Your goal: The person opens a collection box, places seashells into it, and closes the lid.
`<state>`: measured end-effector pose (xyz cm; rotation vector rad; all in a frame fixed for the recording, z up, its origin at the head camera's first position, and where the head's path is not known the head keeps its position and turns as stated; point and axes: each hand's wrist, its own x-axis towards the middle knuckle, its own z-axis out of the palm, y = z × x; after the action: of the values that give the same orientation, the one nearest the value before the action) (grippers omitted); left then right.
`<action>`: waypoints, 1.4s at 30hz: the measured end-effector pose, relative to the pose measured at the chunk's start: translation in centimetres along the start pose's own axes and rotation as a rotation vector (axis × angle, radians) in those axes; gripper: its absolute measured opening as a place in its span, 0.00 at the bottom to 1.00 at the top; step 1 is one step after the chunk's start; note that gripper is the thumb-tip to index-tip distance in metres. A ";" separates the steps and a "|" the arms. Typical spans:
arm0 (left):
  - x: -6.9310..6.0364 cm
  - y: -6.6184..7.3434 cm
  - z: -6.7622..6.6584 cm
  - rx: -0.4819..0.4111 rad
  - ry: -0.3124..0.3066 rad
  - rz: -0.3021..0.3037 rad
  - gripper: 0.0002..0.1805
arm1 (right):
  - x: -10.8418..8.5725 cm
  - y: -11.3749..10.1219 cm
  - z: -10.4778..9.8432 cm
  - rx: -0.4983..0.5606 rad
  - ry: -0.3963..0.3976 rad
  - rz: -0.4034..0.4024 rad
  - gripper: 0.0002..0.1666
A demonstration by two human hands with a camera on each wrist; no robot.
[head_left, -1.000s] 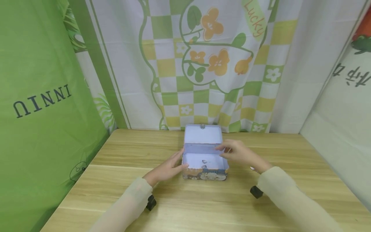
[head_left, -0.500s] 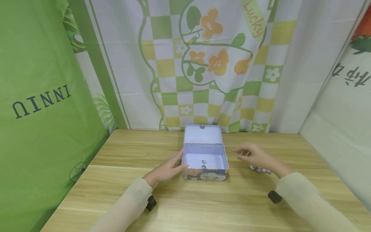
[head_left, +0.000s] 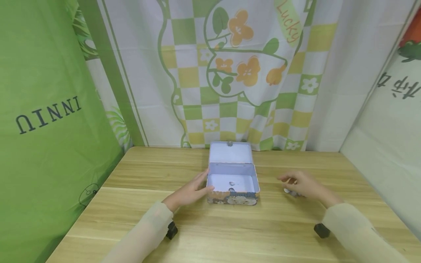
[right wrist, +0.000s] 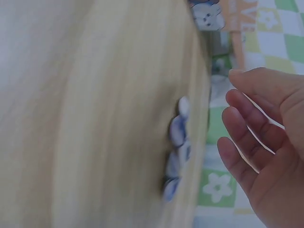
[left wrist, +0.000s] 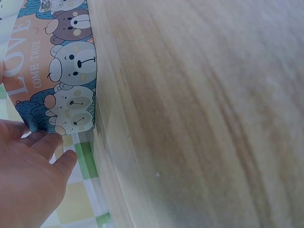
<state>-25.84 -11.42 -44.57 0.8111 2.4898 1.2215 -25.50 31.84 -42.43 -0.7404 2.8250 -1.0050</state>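
Note:
An open tin box (head_left: 241, 198) with bears printed on its side stands at mid-table in the head view, its lid (head_left: 230, 152) tipped back. A small pale piece (head_left: 231, 183) lies on its floor. My left hand (head_left: 189, 190) holds the box's left front corner, fingers along the side and thumb at the front rim. In the left wrist view the fingers (left wrist: 47, 142) touch the printed side. To the right, my right hand (head_left: 304, 184) hovers by several small purple-and-white seashells (right wrist: 177, 131), its fingers loosely bent with nothing between them.
A wooden table (head_left: 230, 233) bears everything. Behind its far edge hangs a checked, flowered curtain (head_left: 227, 109). Green cloth (head_left: 49, 164) closes the left side, pale cloth (head_left: 388, 124) the right. Black wrist cameras (head_left: 321, 230) sit under both sleeves.
My right hand has moved right, away from over the box, and down to the shells, now partly covering them in the head view. The left hand and box stay in place.

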 end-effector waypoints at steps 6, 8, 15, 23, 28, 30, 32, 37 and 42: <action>-0.1 0.1 0.0 0.006 0.001 -0.007 0.43 | -0.7 1.3 0.5 -0.018 -0.009 0.026 0.19; -0.1 0.1 0.0 0.005 0.000 -0.008 0.43 | -0.9 1.6 0.6 -0.051 -0.008 0.038 0.18; -0.1 0.1 0.0 0.000 -0.005 -0.018 0.44 | -1.1 2.5 1.1 -0.123 0.001 0.057 0.16; -0.1 0.1 0.0 0.001 -0.007 -0.014 0.44 | -1.2 2.7 1.3 -0.165 0.019 0.057 0.15; 0.0 0.1 0.0 0.010 -0.003 -0.011 0.44 | -1.4 2.5 1.4 -0.166 0.017 0.063 0.15; 0.0 0.1 0.0 0.010 -0.003 -0.011 0.44 | -1.4 2.5 1.4 -0.162 0.017 0.066 0.15; 0.0 0.1 0.0 0.006 -0.003 -0.015 0.44 | -1.4 2.4 1.3 -0.159 0.016 0.069 0.15; -0.1 0.2 0.0 -0.006 -0.003 -0.032 0.43 | -1.3 2.2 1.2 -0.142 0.022 0.073 0.15; -0.1 0.1 0.0 -0.007 -0.003 -0.027 0.43 | -1.2 1.4 0.6 -0.086 0.024 0.049 0.17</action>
<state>-25.75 -11.40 -44.47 0.7743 2.4846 1.2178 -24.91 33.00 -43.88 -0.6668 2.9080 -0.8962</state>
